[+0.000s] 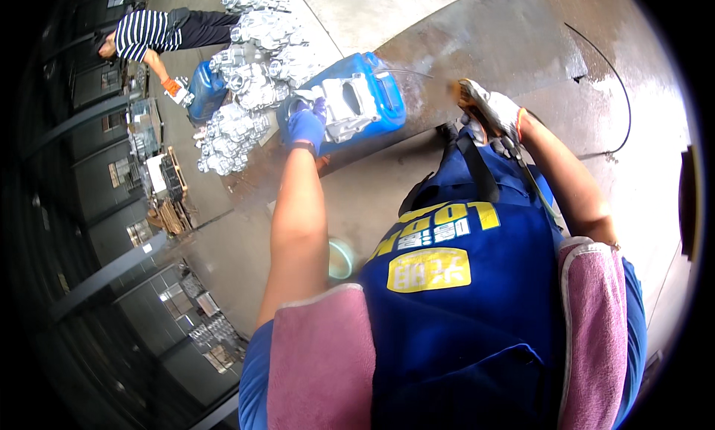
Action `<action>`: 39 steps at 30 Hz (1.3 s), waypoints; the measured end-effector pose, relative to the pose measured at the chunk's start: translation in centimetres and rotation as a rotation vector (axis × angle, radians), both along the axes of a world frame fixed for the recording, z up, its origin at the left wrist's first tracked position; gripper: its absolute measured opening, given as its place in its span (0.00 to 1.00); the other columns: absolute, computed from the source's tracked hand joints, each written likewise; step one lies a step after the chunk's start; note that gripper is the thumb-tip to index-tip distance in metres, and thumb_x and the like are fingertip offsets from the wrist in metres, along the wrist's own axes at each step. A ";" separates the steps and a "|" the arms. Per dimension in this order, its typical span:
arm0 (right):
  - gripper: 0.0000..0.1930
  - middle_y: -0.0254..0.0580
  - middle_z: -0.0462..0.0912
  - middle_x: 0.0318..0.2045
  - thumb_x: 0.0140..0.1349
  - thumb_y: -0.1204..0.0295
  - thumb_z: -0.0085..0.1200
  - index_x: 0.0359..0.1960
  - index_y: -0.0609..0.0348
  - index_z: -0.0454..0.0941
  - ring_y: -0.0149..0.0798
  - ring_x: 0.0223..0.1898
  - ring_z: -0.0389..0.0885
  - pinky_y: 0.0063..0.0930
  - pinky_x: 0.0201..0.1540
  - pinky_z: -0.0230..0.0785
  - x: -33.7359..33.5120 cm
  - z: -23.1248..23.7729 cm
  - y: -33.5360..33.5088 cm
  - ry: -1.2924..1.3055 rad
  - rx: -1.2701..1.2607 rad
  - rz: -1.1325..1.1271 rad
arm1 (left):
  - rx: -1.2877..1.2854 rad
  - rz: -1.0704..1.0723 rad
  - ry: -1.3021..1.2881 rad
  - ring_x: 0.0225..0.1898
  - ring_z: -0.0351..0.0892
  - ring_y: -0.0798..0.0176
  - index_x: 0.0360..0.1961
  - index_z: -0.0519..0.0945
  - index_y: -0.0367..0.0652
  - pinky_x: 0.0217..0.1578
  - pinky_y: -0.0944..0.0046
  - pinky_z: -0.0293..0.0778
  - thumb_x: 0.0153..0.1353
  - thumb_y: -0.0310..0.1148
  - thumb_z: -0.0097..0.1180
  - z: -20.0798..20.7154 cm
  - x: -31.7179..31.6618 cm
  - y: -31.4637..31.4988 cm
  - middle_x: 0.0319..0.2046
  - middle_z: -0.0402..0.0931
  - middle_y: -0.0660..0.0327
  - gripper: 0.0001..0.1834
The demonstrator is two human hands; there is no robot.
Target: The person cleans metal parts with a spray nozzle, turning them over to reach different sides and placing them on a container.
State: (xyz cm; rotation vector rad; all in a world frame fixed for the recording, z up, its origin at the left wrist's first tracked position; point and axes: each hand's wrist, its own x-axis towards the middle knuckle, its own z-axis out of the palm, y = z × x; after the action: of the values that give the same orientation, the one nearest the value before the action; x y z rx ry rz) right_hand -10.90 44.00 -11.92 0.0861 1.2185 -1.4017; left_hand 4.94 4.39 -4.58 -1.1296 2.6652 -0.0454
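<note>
My left hand (305,122), in a blue-purple glove, is closed on the near left edge of a silvery metal casting (348,106). The casting has a wide opening and rests on a blue plastic drum (389,102) that lies on its side. My right hand (488,110), in a white and orange glove, is wrapped round a spray gun (477,106) by my right thigh. A thin dark lance (406,72) points toward the casting, and faint mist hangs near it. Glove and motion blur hide most of the gun's body.
Piled metal castings (261,43) lie beyond and left of the drum. At far left a co-worker in a striped shirt (149,34) bends over another blue drum (207,91). A dark hose (625,95) curves over the wet floor at right. A pale green basin (340,259) stands beside my left arm.
</note>
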 end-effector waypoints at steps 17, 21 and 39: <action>0.24 0.35 0.73 0.19 0.68 0.43 0.39 0.32 0.51 0.71 0.32 0.16 0.72 0.28 0.20 0.67 0.1 1.3 -4.3 -0.284 -0.087 0.040 | -0.014 -0.024 -0.026 0.49 0.77 0.38 0.51 0.74 0.31 0.51 0.50 0.72 0.65 0.62 0.39 -0.2 0.3 -0.4 0.43 0.77 0.35 0.39; 0.25 0.35 0.74 0.19 0.68 0.43 0.40 0.31 0.53 0.72 0.31 0.17 0.72 0.26 0.20 0.67 0.1 1.8 -3.6 -0.146 -0.069 -0.020 | -0.019 -0.054 -0.019 0.49 0.77 0.37 0.52 0.74 0.31 0.51 0.50 0.72 0.65 0.62 0.39 -0.1 0.2 -0.3 0.44 0.77 0.35 0.39; 0.27 0.37 0.79 0.23 0.67 0.44 0.44 0.33 0.58 0.78 0.31 0.20 0.76 0.26 0.23 0.70 1.2 4.0 -1.8 -0.128 -0.084 -0.009 | -0.057 0.011 -0.049 0.49 0.77 0.37 0.50 0.76 0.30 0.52 0.50 0.71 0.65 0.62 0.39 0.2 -0.3 0.5 0.42 0.78 0.35 0.39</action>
State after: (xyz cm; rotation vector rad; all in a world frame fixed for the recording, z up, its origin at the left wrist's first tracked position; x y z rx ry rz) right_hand -9.73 42.22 -7.88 0.1211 1.0542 -1.4313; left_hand 4.64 4.93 -4.34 -1.1448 2.6298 -0.1455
